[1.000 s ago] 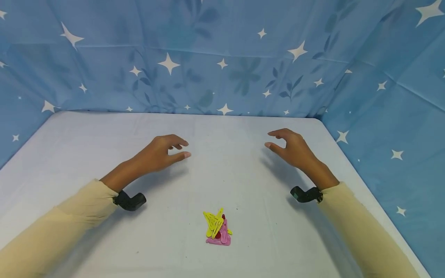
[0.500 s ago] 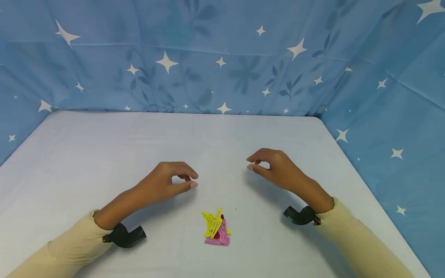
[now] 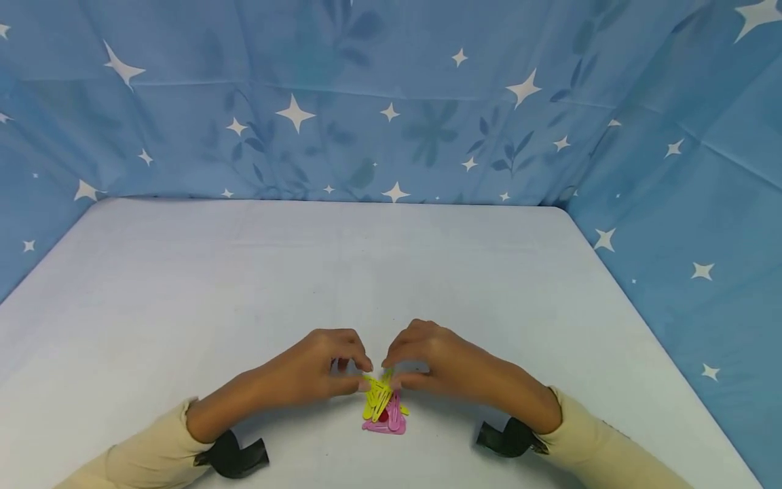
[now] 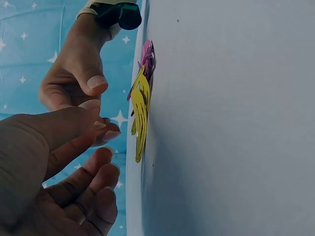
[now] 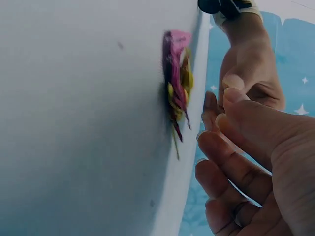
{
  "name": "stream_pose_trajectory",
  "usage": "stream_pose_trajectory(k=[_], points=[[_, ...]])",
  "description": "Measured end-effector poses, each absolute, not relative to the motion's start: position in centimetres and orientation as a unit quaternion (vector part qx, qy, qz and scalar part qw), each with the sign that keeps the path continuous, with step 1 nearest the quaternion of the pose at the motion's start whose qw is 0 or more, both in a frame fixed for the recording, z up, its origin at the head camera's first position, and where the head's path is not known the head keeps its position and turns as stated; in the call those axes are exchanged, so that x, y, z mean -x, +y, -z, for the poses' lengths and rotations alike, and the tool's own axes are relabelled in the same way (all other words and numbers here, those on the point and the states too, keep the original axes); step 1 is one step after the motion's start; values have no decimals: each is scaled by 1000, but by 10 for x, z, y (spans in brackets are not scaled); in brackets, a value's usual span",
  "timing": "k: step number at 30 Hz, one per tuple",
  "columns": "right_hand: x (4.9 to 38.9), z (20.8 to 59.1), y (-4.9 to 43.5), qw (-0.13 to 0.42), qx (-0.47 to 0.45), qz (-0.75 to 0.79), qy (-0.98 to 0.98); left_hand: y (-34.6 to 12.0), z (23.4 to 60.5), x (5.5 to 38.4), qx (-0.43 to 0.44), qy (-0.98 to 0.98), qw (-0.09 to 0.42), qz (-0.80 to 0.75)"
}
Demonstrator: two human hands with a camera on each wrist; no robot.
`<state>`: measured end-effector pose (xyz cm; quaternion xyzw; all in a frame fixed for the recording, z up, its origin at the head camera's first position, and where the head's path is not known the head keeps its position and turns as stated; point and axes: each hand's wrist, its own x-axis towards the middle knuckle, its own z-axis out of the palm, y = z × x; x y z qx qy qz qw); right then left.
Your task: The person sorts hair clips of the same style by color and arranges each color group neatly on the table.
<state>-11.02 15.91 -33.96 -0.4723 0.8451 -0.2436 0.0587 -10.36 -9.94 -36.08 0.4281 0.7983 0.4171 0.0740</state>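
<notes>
A small pile of snap hair clips lies on the white table, near the front middle in the head view. Yellow clips (image 3: 379, 401) are on top, pink clips (image 3: 394, 422) below, with a bit of red between them. From the left, my left hand (image 3: 326, 367) hangs over the pile's far edge, fingers bent loosely and nothing in them. My right hand (image 3: 436, 360) mirrors it from the right, also holding nothing. Both wrist views show a gap between the fingers and the yellow clips (image 4: 140, 118) or pink clips (image 5: 176, 59).
The white table (image 3: 244, 272) stretches far behind the hands. A blue curtain (image 3: 366, 102) with white stars rises along its back and sides. Each wrist wears a black camera mount, the left mount (image 3: 235, 455) and the right mount (image 3: 510, 438).
Both hands have come toward the person and inward, from far apart over the table to close together above the clips. The pile has stayed put.
</notes>
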Motion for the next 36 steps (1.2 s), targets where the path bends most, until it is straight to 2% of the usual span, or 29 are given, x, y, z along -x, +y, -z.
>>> stream_pose_trajectory(k=[5, 17, 25, 36], points=[[103, 349, 154, 92, 486, 271, 826, -94, 363, 100, -422, 807, 102, -401], [97, 358, 149, 117, 482, 286, 820, -98, 360, 99, -403, 818, 203, -358], [93, 359, 146, 113, 477, 275, 827, -96, 359, 96, -423, 814, 194, -348], [93, 358, 148, 162, 451, 294, 827, -95, 364, 94, -418, 820, 189, -343]])
